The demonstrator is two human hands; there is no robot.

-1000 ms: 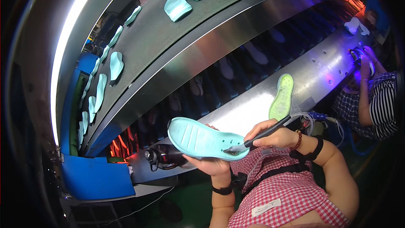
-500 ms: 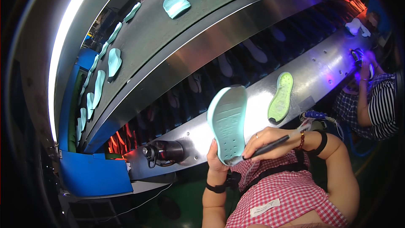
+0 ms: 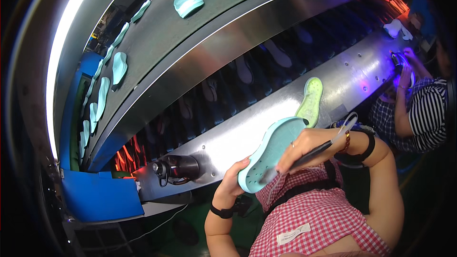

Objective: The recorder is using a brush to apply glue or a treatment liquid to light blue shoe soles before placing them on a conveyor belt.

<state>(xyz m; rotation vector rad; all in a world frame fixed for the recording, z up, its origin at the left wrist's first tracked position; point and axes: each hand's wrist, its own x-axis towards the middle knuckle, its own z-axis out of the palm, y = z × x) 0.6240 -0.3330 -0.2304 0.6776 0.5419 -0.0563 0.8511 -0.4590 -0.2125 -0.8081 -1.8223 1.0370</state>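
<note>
A pale teal shoe sole (image 3: 267, 154) is tilted before my chest, its hollow inner side and small holes showing. My left hand (image 3: 231, 182) is closed on its lower left edge. In my right hand (image 3: 307, 143) is a black-handled brush (image 3: 312, 155), with a clear tube at the back end of the handle. The blurred brush tip is over or against the sole's lower end; contact is hard to tell. Behind the teal sole, a yellow-green sole (image 3: 312, 97) lies on the metal ledge (image 3: 228, 150), partly hidden by it.
A dark bottle (image 3: 178, 169) stands on the ledge at left. Above, a curved conveyor belt (image 3: 147, 57) carries several teal soles (image 3: 120, 68). Dark slots under it hold more soles. A co-worker's hands (image 3: 404, 74) work at far right under violet light. A blue box (image 3: 102, 195) is at lower left.
The teal sole has swung over, its top end going right and down across the yellow-green sole. My left hand has shifted left, while my right hand and brush have moved slightly right and up.
</note>
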